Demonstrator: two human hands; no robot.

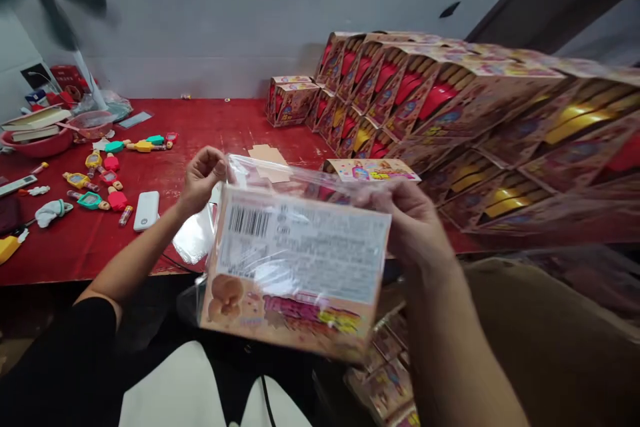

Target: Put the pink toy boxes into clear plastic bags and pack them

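Pinching: left hand [204,177], right hand [416,225]; fingers grasp clear plastic bag [315,178]
Peach rectangular cardboard box [300,257]: best held level

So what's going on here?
A person's left hand and right hand grip the upper part of a clear plastic bag with a barcoded cardboard box inside, held up in front of the red table. Printed display boxes are stacked at right; a white power bank lies at left.
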